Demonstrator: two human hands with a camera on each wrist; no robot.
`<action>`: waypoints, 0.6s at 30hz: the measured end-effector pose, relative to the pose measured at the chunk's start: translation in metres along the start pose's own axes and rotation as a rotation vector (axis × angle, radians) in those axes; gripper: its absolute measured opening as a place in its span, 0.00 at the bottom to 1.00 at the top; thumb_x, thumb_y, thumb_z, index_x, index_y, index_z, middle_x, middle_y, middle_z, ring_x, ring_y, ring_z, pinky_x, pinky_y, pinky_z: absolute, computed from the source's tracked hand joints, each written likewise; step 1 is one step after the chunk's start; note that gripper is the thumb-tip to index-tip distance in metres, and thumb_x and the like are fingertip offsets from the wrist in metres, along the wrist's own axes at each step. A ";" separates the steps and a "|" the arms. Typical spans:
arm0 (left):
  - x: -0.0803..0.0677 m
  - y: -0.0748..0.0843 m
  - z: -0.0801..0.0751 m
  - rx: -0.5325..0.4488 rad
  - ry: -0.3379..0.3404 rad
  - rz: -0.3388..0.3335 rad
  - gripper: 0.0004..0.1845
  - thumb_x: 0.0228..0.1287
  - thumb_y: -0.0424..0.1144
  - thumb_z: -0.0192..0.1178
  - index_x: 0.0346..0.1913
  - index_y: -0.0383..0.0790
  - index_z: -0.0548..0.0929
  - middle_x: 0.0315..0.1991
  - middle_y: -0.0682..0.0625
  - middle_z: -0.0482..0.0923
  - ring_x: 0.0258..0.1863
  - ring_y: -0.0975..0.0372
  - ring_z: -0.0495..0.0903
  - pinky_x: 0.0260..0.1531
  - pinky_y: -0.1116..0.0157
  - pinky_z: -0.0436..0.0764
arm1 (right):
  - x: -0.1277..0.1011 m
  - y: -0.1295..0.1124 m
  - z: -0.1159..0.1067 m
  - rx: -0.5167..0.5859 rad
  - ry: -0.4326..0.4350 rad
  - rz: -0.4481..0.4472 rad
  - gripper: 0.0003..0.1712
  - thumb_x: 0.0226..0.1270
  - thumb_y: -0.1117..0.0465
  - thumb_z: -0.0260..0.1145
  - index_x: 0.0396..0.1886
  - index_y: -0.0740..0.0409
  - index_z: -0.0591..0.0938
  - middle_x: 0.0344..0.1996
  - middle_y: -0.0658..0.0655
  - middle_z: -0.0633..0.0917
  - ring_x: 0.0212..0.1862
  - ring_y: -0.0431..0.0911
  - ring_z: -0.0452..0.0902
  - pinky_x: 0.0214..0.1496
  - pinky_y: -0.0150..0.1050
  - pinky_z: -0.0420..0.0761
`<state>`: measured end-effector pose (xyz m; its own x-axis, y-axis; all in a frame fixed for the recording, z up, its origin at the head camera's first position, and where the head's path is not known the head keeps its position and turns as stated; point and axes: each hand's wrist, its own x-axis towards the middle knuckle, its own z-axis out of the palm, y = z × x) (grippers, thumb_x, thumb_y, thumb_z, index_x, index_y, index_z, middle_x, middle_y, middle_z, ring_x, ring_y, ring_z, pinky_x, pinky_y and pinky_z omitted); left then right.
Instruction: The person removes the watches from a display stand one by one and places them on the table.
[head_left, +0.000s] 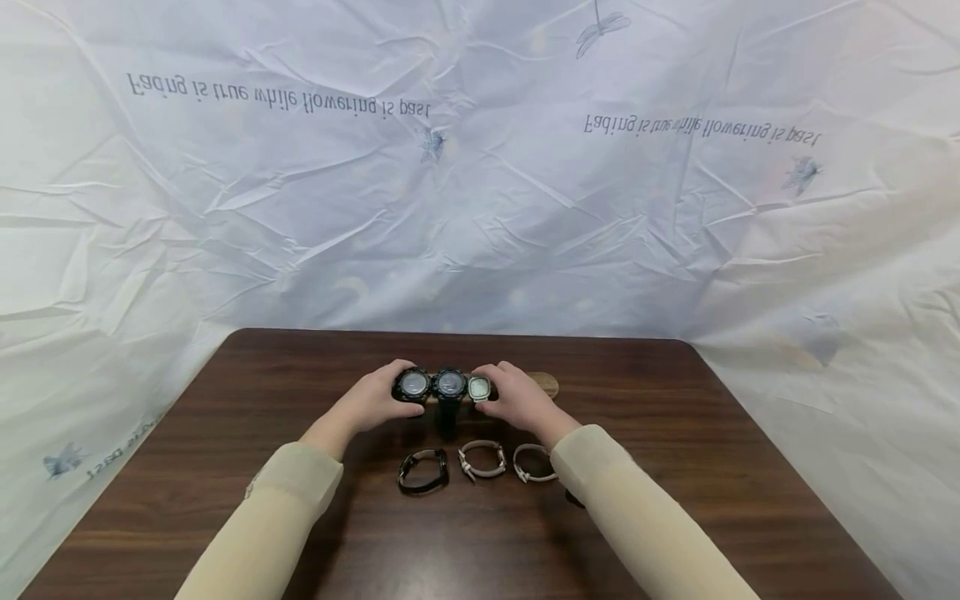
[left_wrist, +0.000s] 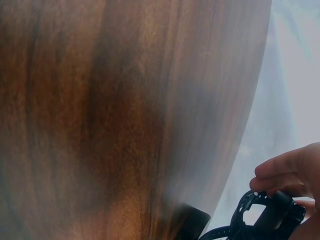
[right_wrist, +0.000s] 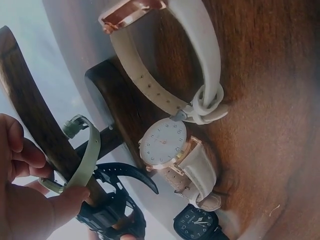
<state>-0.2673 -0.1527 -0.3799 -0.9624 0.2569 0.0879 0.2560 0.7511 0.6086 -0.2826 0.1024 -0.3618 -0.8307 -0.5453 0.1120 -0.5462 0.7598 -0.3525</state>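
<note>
While both hands work at a wooden watch stand (head_left: 546,384) near the far middle of the dark wood table (head_left: 225,467), three watches sit side by side on its bar. The left hand (head_left: 372,402) closes its grip on the leftmost one, a black round-faced watch (head_left: 412,384), with fingers curled over its far side; the left wrist view shows fingertips (left_wrist: 280,172) curled against the black strap (left_wrist: 260,212). Next to it on the bar sits a second black watch (head_left: 451,382), its strap hanging down in front. The right hand (head_left: 519,400) holds the pale green square watch (head_left: 479,387) at the right of the row; in the right wrist view thumb and fingers pinch its pale green strap (right_wrist: 86,160) against the bar (right_wrist: 30,120).

Nearer the person, three more watches lie flat on the table in a row: a black strap watch (head_left: 423,471), a white strap watch (head_left: 482,459) with a rose-gold case, and another white one (head_left: 533,464) partly under the right sleeve (head_left: 637,517).
</note>
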 end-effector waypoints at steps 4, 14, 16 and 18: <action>0.000 0.000 0.000 0.000 -0.001 -0.001 0.37 0.43 0.55 0.65 0.58 0.50 0.64 0.51 0.51 0.69 0.47 0.59 0.70 0.41 0.55 0.70 | -0.002 0.004 0.000 0.008 0.014 0.000 0.28 0.54 0.52 0.64 0.56 0.48 0.69 0.37 0.50 0.71 0.33 0.40 0.68 0.33 0.36 0.71; 0.001 0.001 0.000 0.006 0.000 -0.001 0.38 0.42 0.56 0.65 0.58 0.50 0.64 0.51 0.51 0.68 0.47 0.58 0.70 0.41 0.55 0.70 | -0.008 0.016 -0.002 -0.003 0.042 0.039 0.29 0.53 0.51 0.65 0.56 0.48 0.68 0.36 0.49 0.71 0.31 0.39 0.67 0.31 0.34 0.70; 0.001 0.000 0.000 0.006 -0.002 -0.001 0.37 0.42 0.56 0.65 0.58 0.50 0.64 0.51 0.51 0.68 0.47 0.58 0.70 0.41 0.55 0.70 | -0.009 0.018 -0.003 -0.002 0.045 0.044 0.29 0.53 0.52 0.65 0.56 0.48 0.69 0.35 0.49 0.71 0.31 0.39 0.67 0.31 0.35 0.70; 0.002 0.000 0.000 0.008 -0.004 -0.002 0.37 0.42 0.55 0.65 0.57 0.50 0.64 0.51 0.51 0.68 0.47 0.58 0.70 0.41 0.55 0.70 | -0.010 0.020 -0.003 0.003 0.049 0.048 0.29 0.53 0.52 0.65 0.55 0.48 0.69 0.35 0.49 0.71 0.31 0.39 0.67 0.31 0.35 0.70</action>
<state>-0.2691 -0.1523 -0.3802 -0.9626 0.2578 0.0839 0.2551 0.7566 0.6020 -0.2852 0.1239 -0.3674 -0.8605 -0.4897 0.1404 -0.5050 0.7840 -0.3611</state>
